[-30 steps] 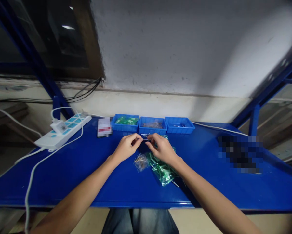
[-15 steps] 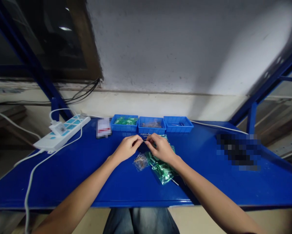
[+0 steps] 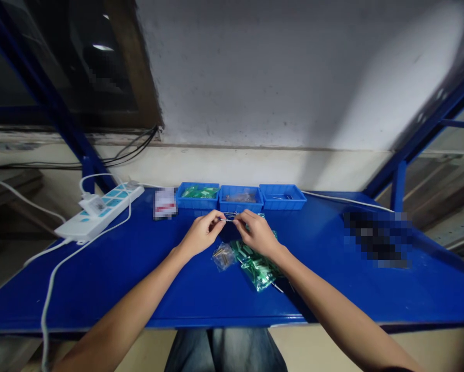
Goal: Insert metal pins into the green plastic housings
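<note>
My left hand point(image 3: 203, 231) and my right hand point(image 3: 256, 233) meet over the middle of the blue table, each with thumb and fingers pinched. Between their fingertips runs a thin metallic rod point(image 3: 228, 220), one end in each hand; its exact kind is too small to make out. Just beyond the fingers lie several similar thin rods point(image 3: 230, 213). Below the hands rests a small clear bag of brass-coloured pieces point(image 3: 223, 256). Green plastic packets point(image 3: 258, 271) lie beside it, partly under my right hand and wrist.
At the back stand a blue bin of green packets point(image 3: 198, 184), a bin with clear bags point(image 3: 241, 205) and a bin with a few thin pieces point(image 3: 282, 204). A white power strip point(image 3: 100, 212) with cables is on the left. A blurred dark object point(image 3: 375, 240) lies right.
The fingertips have drawn slightly apart, and more of the thin rod shows between them. Both hands stay in nearly the same place.
</note>
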A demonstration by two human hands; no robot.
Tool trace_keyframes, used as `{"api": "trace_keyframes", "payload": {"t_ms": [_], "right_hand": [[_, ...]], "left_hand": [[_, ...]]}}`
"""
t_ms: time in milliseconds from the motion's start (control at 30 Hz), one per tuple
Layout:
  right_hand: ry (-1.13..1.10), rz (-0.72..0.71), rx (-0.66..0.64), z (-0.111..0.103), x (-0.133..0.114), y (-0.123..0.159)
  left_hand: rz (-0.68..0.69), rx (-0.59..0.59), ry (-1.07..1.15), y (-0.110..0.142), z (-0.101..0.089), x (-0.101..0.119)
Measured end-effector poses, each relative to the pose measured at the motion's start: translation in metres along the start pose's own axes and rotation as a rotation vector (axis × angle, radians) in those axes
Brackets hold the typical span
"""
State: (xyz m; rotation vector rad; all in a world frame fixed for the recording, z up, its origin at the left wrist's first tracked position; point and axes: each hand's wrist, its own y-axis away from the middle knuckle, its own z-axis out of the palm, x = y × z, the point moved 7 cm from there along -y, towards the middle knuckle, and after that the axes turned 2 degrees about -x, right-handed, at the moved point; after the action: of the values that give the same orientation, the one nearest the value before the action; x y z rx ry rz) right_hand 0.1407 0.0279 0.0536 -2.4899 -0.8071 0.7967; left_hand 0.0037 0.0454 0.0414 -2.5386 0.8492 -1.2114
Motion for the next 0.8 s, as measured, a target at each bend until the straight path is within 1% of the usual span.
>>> {"api": "trace_keyframes", "payload": {"t_ms": [200, 333, 533, 700, 800], "right_hand": [[-0.041, -0.021, 0.006, 0.0003, -0.0024, 0.0010], [-0.039, -0.030, 0.024, -0.0020, -0.0037, 0.0007], [-0.033, -0.017, 0.039, -0.0032, -0.0041, 0.0008], [-0.061, -0.011, 0.044, -0.0028, -0.0030, 0.0016], [-0.063, -0.023, 0.032, -0.0018, -0.0028, 0.0016]], "left_hand": [[0.030, 0.023, -0.042, -0.0016, -0.0036, 0.0044], [0.029, 0.016, -0.027, -0.0012, -0.0019, 0.0032], [0.049, 0.069, 0.007, -0.0003, -0.0026, 0.0027], [0.049, 0.056, -0.030, -0.0001, -0.0051, 0.0056], [0.043, 0.033, -0.051, 0.0005, -0.0036, 0.0050]]}}
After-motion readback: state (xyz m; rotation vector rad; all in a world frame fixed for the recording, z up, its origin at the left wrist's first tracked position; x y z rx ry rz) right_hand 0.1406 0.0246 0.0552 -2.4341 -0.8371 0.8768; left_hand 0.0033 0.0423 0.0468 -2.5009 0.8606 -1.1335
